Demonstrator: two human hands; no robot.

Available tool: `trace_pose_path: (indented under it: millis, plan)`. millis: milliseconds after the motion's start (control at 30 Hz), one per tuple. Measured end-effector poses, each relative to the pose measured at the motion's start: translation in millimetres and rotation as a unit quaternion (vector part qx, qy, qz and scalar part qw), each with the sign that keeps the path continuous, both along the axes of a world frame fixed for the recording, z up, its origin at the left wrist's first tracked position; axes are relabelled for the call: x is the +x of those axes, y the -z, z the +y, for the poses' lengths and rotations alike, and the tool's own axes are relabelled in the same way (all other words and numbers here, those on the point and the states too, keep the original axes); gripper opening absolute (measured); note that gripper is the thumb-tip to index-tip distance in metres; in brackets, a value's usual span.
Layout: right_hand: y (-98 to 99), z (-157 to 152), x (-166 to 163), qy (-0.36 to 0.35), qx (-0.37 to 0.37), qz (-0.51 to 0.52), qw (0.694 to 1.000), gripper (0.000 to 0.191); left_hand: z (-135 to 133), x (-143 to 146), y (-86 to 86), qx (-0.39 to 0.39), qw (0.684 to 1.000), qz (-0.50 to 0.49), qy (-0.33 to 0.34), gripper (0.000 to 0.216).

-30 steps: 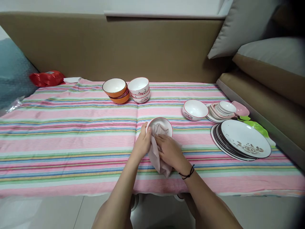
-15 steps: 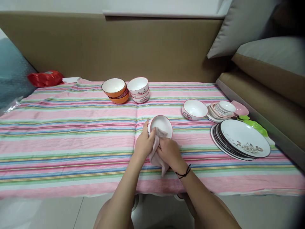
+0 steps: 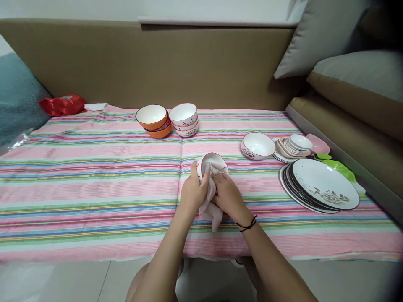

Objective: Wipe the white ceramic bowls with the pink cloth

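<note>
A white bowl with a red rim [image 3: 214, 158] is tilted above the striped cloth, its mouth facing up and toward me. My left hand [image 3: 194, 189] grips its left side, with the thumb over the near rim. Pressed into the bowl is a pale pink cloth [image 3: 208, 207], whose loose end hangs down between my wrists. My right hand [image 3: 227, 193] holds this cloth against the inside of the bowl, and its fingertips are partly hidden in the folds. A black band circles my right wrist.
Orange bowls [image 3: 159, 132] and white bowls [image 3: 185, 121] stand stacked at the back. Right of me are a single white bowl [image 3: 258, 146], small dishes [image 3: 300, 142], stacked plates [image 3: 325, 184] and a green dish [image 3: 343, 171]. A red package [image 3: 63, 105] lies far left on the striped cloth [image 3: 94, 184].
My right hand has pushed further into the bowl with the cloth, its fingers now straighter. The bowl is tipped a little more toward my right hand.
</note>
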State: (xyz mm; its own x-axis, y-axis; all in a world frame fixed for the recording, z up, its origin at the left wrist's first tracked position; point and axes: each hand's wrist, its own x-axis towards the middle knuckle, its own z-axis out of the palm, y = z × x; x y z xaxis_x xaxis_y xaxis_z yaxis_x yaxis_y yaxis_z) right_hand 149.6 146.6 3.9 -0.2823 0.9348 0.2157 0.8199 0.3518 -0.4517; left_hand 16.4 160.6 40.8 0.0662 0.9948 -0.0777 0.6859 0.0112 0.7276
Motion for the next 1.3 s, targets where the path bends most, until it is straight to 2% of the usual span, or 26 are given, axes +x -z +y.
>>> trace_pose_path:
  millis: [133, 300, 500, 667, 833, 1133, 1300]
  plan:
    - [-1.5, 0.1, -0.2, -0.011, 0.007, -0.003, 1.0, 0.047, 0.5, 1.9, 2.3, 0.03, 0.999, 0.029, -0.012, 0.057]
    - [0.7, 0.8, 1.8, -0.021, 0.007, 0.009, 1.0, 0.047, -0.3, 4.2, 1.7, 0.079, 0.996, 0.044, 0.006, 0.049]
    - [1.6, 1.5, 2.5, -0.027, 0.003, 0.027, 0.999, 0.046, 2.8, 4.3, 7.6, 0.062, 0.998, 0.001, -0.012, 0.049]
    - [-1.5, 0.6, 2.0, -0.025, -0.001, 0.027, 0.999, 0.044, 2.9, 3.3, 11.6, 0.098, 0.989, 0.105, 0.045, 0.04]
    - [-2.8, 0.1, 1.6, -0.028, -0.003, 0.022, 0.999, 0.043, -0.7, 3.0, 7.4, 0.11, 0.968, 0.21, 0.076, 0.042]
    - [-6.7, -0.5, 0.5, -0.023, 0.005, 0.017, 1.0, 0.034, 1.3, 1.5, 8.9, 0.109, 0.962, 0.234, 0.091, 0.046]
    - [-7.2, 0.3, -0.1, -0.025, 0.003, 0.012, 1.0, 0.036, 4.0, -0.2, 14.0, 0.112, 0.974, 0.18, 0.074, 0.043]
